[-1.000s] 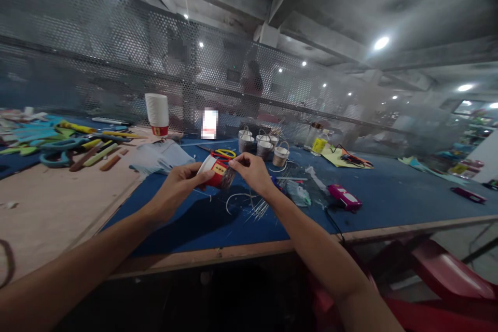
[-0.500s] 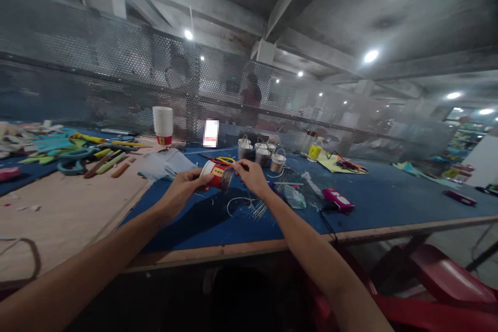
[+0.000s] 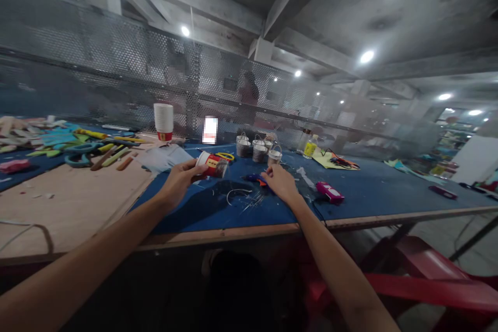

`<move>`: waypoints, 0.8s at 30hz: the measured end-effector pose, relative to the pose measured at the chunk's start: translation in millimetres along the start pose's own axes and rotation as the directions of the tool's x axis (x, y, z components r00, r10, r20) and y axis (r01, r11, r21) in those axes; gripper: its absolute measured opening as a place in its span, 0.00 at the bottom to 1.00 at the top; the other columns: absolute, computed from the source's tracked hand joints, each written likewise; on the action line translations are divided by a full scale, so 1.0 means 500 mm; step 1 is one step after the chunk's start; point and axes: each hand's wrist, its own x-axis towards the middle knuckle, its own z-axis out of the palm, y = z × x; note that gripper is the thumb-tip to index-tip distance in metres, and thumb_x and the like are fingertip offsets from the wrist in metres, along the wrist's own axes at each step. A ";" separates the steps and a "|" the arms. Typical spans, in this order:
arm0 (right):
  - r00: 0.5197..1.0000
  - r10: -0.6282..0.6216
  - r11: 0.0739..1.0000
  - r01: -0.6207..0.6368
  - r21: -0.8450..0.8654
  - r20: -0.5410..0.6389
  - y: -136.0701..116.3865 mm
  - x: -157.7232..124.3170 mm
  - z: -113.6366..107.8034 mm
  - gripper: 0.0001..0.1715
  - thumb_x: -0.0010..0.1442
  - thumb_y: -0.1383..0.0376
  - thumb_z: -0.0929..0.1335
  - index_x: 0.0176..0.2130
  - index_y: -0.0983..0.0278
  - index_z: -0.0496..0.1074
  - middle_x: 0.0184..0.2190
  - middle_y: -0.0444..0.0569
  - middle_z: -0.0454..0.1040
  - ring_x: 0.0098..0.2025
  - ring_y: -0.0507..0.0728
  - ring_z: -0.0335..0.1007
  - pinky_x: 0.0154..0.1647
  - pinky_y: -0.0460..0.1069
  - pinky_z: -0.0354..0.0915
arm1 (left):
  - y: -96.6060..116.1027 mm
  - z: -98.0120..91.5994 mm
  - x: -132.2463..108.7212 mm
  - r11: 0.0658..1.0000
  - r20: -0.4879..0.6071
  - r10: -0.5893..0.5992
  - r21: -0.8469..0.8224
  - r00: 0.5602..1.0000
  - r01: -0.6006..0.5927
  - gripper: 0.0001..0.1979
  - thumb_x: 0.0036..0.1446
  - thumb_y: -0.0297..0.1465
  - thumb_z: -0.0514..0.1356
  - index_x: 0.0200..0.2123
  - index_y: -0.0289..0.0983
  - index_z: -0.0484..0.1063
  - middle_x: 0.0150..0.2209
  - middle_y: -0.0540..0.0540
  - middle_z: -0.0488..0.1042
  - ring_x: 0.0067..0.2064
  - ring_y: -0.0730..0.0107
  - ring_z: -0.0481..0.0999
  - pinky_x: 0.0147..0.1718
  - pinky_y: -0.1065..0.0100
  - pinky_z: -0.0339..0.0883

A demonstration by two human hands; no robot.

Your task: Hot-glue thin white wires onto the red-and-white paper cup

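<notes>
My left hand (image 3: 179, 180) is closed round a red and white paper cup (image 3: 210, 164) tilted on its side above the table. A greyish-brown, stringy band shows at the cup's right end. My right hand (image 3: 280, 182) has its fingers curled at the back of a blue glue gun (image 3: 254, 178) with an orange part, lying on the blue table. Its grip is partly hidden. Just behind that hand stand several small grey buckets with wire handles, one bucket (image 3: 275, 155) closest. Yellow-handled scissors (image 3: 225, 156) lie beyond the cup.
A stack of paper cups (image 3: 164, 120) stands at the back left, near a lit phone (image 3: 210, 130). Loose pale strands (image 3: 252, 200) lie in front. A magenta packet (image 3: 330, 192) and a yellow bottle (image 3: 310, 147) are on the right. A perforated metal screen (image 3: 218, 80) rises behind.
My right hand has left the cup's end and moved right and down to the glue gun. My left hand still holds the cup, now turned more level.
</notes>
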 end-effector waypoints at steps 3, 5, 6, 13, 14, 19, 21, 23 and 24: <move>0.994 0.049 0.990 -0.036 -0.134 0.097 0.022 -0.009 0.016 0.15 0.70 0.54 0.69 0.46 0.63 0.76 0.50 0.55 0.79 0.50 0.62 0.77 0.48 0.51 0.65 | 0.002 -0.003 -0.020 1.000 0.000 -0.006 -0.028 1.000 0.006 0.12 0.48 0.40 0.75 0.34 0.40 0.86 0.39 0.45 0.85 0.42 0.60 0.79 0.43 0.64 0.72; 0.994 0.057 0.988 -0.043 -0.149 0.096 0.025 -0.012 0.029 0.16 0.70 0.55 0.69 0.48 0.64 0.75 0.50 0.56 0.79 0.50 0.63 0.77 0.47 0.52 0.66 | 0.003 -0.006 -0.037 0.999 0.000 -0.009 -0.050 1.000 0.009 0.12 0.49 0.40 0.75 0.34 0.40 0.86 0.38 0.45 0.85 0.41 0.61 0.79 0.44 0.65 0.72; 0.994 0.064 0.988 -0.051 -0.148 0.083 0.025 -0.013 0.036 0.16 0.70 0.55 0.69 0.49 0.64 0.75 0.50 0.57 0.79 0.51 0.63 0.77 0.48 0.52 0.66 | 0.004 -0.008 -0.046 0.998 -0.004 -0.012 -0.058 1.000 0.012 0.12 0.49 0.39 0.76 0.34 0.40 0.87 0.39 0.45 0.85 0.42 0.62 0.79 0.44 0.65 0.72; 0.994 0.028 0.986 -0.045 -0.160 -0.109 0.022 -0.017 0.054 0.16 0.73 0.56 0.65 0.51 0.64 0.75 0.54 0.61 0.76 0.60 0.66 0.70 0.55 0.54 0.65 | 0.004 -0.014 -0.107 0.999 -0.052 -0.023 -0.040 0.998 0.021 0.14 0.51 0.40 0.75 0.39 0.40 0.87 0.42 0.44 0.86 0.44 0.59 0.80 0.45 0.62 0.73; 0.993 0.026 0.987 -0.044 -0.158 -0.116 0.024 -0.017 0.055 0.16 0.73 0.56 0.66 0.49 0.64 0.75 0.53 0.60 0.77 0.58 0.66 0.71 0.54 0.55 0.65 | 0.004 -0.013 -0.114 0.998 -0.058 -0.024 -0.054 0.998 0.020 0.13 0.51 0.39 0.75 0.39 0.40 0.87 0.42 0.44 0.86 0.44 0.60 0.80 0.45 0.63 0.73; 0.997 0.049 0.989 -0.058 -0.134 -0.068 0.036 -0.015 0.060 0.17 0.73 0.56 0.65 0.46 0.65 0.77 0.50 0.59 0.79 0.55 0.64 0.73 0.54 0.53 0.64 | 0.001 -0.008 -0.132 0.994 -0.055 -0.048 -0.097 0.997 0.042 0.13 0.49 0.38 0.76 0.38 0.39 0.87 0.41 0.44 0.86 0.43 0.61 0.80 0.45 0.65 0.73; 0.996 0.054 0.990 -0.062 -0.123 -0.066 0.039 -0.016 0.061 0.18 0.74 0.55 0.64 0.46 0.64 0.77 0.50 0.59 0.79 0.56 0.63 0.73 0.54 0.53 0.64 | 0.001 -0.008 -0.133 0.994 -0.057 -0.049 -0.101 0.997 0.043 0.13 0.48 0.38 0.77 0.37 0.39 0.87 0.40 0.45 0.86 0.42 0.61 0.80 0.44 0.64 0.74; 0.996 0.066 0.991 -0.072 -0.112 -0.059 0.041 -0.018 0.062 0.18 0.73 0.54 0.65 0.47 0.64 0.77 0.50 0.58 0.80 0.56 0.63 0.74 0.54 0.53 0.64 | 0.001 -0.007 -0.133 0.994 -0.062 -0.047 -0.101 0.997 0.041 0.14 0.47 0.38 0.77 0.35 0.38 0.87 0.38 0.45 0.86 0.41 0.60 0.81 0.43 0.64 0.74; 0.996 0.076 0.991 -0.081 -0.106 -0.051 0.042 -0.018 0.062 0.18 0.73 0.54 0.65 0.47 0.64 0.78 0.50 0.58 0.80 0.56 0.63 0.75 0.54 0.53 0.64 | 0.002 -0.007 -0.133 0.994 -0.061 -0.046 -0.099 0.997 0.040 0.14 0.46 0.38 0.77 0.35 0.38 0.87 0.38 0.45 0.86 0.41 0.60 0.81 0.43 0.64 0.74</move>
